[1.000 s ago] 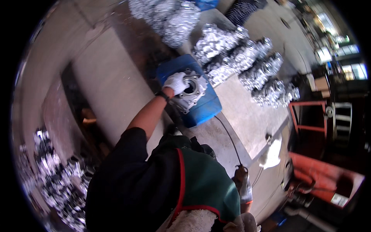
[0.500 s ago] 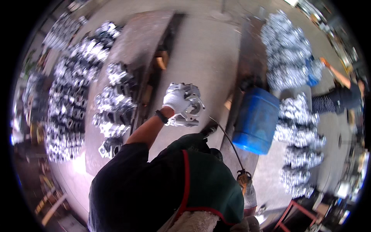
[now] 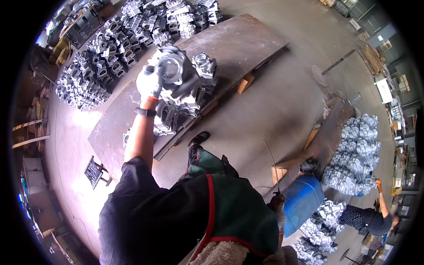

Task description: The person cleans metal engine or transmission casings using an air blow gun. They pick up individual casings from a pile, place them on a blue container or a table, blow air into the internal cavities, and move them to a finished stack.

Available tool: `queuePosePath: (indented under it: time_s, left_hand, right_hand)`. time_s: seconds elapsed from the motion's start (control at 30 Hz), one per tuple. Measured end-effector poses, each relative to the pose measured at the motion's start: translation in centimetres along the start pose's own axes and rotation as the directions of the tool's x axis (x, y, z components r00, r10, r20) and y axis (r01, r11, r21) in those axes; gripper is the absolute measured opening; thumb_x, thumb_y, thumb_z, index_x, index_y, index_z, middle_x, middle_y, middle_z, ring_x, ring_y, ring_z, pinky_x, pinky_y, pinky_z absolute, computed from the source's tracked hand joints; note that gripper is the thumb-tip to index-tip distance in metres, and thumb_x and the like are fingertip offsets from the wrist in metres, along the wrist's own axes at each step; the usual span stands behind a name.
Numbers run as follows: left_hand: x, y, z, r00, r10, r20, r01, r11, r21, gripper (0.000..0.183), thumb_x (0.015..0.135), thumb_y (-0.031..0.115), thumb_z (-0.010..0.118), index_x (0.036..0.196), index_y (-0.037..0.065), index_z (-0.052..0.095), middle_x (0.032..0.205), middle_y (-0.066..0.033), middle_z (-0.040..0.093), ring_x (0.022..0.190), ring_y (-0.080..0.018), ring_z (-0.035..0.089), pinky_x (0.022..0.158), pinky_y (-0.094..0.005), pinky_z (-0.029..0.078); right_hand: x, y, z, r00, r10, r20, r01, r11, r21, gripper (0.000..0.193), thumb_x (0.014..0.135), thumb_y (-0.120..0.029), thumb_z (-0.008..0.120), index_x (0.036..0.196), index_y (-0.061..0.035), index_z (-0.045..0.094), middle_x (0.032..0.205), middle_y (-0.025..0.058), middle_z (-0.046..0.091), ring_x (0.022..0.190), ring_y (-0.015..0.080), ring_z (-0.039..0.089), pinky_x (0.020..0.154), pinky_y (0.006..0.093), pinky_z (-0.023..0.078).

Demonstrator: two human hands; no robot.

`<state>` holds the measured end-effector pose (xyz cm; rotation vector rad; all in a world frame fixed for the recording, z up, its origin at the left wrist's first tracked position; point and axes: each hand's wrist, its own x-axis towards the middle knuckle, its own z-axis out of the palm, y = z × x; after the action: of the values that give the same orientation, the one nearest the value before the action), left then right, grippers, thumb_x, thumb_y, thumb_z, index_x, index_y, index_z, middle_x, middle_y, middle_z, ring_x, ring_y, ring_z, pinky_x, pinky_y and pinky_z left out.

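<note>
My left hand (image 3: 149, 82), in a white glove, grips a silver metal casting (image 3: 173, 68) with a round opening. Blurred by motion, this casting hangs over a group of similar castings (image 3: 164, 118) on a long steel-topped table (image 3: 236, 37). Whether it touches them I cannot tell. Low on my right side, my right hand (image 3: 280, 215) is closed around the handle of a tool with a long thin rod (image 3: 273, 161). That rod points up and away from me; the fingers are partly hidden.
Many more castings (image 3: 106, 57) stand in rows beyond the table on the left. At right are a blue plastic drum (image 3: 302, 201), a second bench (image 3: 329, 132) and stacked castings (image 3: 353, 154). Another person (image 3: 375, 218) reaches toward that stack. A small stool (image 3: 96, 172) stands at left.
My view has turned left. My left hand has carried the casting from the gap between the benches to above the left table's castings. The right hand still holds the rod tool.
</note>
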<state>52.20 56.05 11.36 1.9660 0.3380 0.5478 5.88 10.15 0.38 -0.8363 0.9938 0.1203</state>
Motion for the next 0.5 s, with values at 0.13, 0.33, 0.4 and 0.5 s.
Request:
queuePosePath:
  time_s: [0.13, 0.33, 0.4, 0.5]
  left_hand:
    - [11.5, -7.8, 1.2, 0.997, -0.062, -0.050, 0.064, 0.998, 0.025, 0.031, 0.082, 0.028, 0.064, 0.091, -0.002, 0.065, 0.078, -0.0073, 0.065, 0.061, -0.0129, 0.057, 0.054, -0.0285, 0.045]
    - [20.7, -18.9, 4.3, 0.885, -0.464, 0.038, 0.459, 0.882, 0.106, 0.034, 0.083, 0.032, 0.060, 0.099, 0.002, 0.065, 0.084, -0.0095, 0.066, 0.066, -0.0200, 0.063, 0.053, -0.0306, 0.048]
    - [21.4, -23.2, 5.9, 0.765, -0.638, 0.084, 0.639, 0.769, 0.016, 0.042, 0.082, 0.027, 0.052, 0.117, 0.005, 0.056, 0.101, -0.0127, 0.064, 0.076, -0.0214, 0.064, 0.057, -0.0308, 0.051]
    - [23.8, -36.1, 6.1, 0.671, -0.727, 0.146, 0.733, 0.620, -0.279, 0.039, 0.082, 0.027, 0.056, 0.111, 0.001, 0.057, 0.098, -0.0119, 0.063, 0.074, -0.0212, 0.063, 0.053, -0.0320, 0.050]
  right_hand:
    - [4.4, -1.4, 8.4, 0.991, 0.131, 0.018, -0.132, 0.985, 0.113, 0.051, 0.088, -0.061, 0.042, 0.113, -0.0184, 0.052, 0.079, 0.0031, 0.054, 0.065, 0.0180, 0.053, 0.055, 0.0322, 0.045]
    - [6.8, -2.3, 18.5, 0.963, 0.267, 0.029, -0.267, 0.943, 0.199, 0.047, 0.086, -0.061, 0.044, 0.104, -0.0181, 0.052, 0.074, 0.0017, 0.051, 0.063, 0.0181, 0.051, 0.054, 0.0328, 0.044]
    - [6.9, -2.6, 20.6, 0.956, 0.294, 0.016, -0.290, 0.928, 0.235, 0.046, 0.085, -0.061, 0.045, 0.101, -0.0180, 0.052, 0.072, 0.0013, 0.050, 0.062, 0.0181, 0.050, 0.054, 0.0329, 0.043]
    - [6.5, -3.6, 22.9, 0.946, 0.323, 0.016, -0.315, 0.910, 0.269, 0.045, 0.085, -0.060, 0.046, 0.097, -0.0178, 0.052, 0.069, 0.0005, 0.049, 0.061, 0.0181, 0.050, 0.053, 0.0332, 0.043]
